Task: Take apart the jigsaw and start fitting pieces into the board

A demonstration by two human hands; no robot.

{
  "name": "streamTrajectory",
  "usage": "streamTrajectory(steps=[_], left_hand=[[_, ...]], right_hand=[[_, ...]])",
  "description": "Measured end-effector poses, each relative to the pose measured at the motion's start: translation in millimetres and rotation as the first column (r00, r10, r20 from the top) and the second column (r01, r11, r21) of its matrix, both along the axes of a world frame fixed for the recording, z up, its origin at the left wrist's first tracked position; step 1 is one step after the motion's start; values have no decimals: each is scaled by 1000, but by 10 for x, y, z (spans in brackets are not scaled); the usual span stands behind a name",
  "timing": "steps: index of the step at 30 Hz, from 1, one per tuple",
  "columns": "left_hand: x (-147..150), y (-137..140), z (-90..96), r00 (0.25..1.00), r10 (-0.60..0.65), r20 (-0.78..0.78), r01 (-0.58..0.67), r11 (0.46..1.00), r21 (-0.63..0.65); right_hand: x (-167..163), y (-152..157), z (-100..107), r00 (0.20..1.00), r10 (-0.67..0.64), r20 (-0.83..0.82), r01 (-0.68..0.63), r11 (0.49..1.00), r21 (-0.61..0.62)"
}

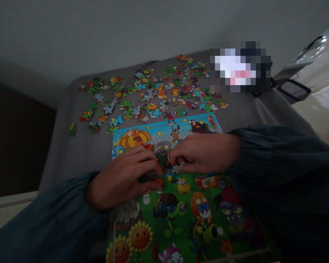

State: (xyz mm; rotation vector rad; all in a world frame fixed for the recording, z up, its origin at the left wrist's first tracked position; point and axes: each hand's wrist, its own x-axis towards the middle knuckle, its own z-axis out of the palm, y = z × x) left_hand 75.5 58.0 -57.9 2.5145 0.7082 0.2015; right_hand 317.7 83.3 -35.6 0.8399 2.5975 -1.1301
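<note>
A jigsaw puzzle board [167,204], printed with sunflowers, pea plants and zombies on green, lies in front of me. My right hand [200,153] is closed, pinching a small puzzle piece [178,168] with a pale edge just over the board's middle. Beside it, my left hand [128,177] rests over the board's left part. Its fingers are bent and its thumb stands apart from them, close to a small orange patch that I cannot tell as loose piece or print. Both hands cover parts of the picture.
Many loose puzzle pieces [153,96] lie scattered beyond the board on the grey cloth surface [71,153]. A pair of dark-framed glasses [294,91] sits at the right edge. Near it is a bright pixelated item [235,67]. A pale wall [126,33] rises behind.
</note>
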Motion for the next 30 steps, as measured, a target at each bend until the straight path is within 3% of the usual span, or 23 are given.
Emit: streamTrajectory(steps=[12, 16, 20, 24, 30], left_hand=[[19, -3, -15, 999, 23, -24, -23, 1000, -13], [10, 17, 10, 1000, 18, -4, -18, 1000, -24], [-55, 76, 71, 998, 53, 24, -53, 998, -27], [-106, 108, 125, 991, 118, 63, -117, 993, -22], [-68, 50, 168, 982, 137, 128, -106, 969, -224]], right_hand=[[13, 5, 2, 1000, 10, 3, -10, 1000, 16], [-10, 5, 47, 991, 47, -126, -41, 998, 49], [-55, -35, 28, 930, 144, -338, -88, 981, 176], [-93, -86, -63, 858, 216, -466, -49, 938, 344], [-171, -148, -146, 797, 312, -517, 30, 835, 549]])
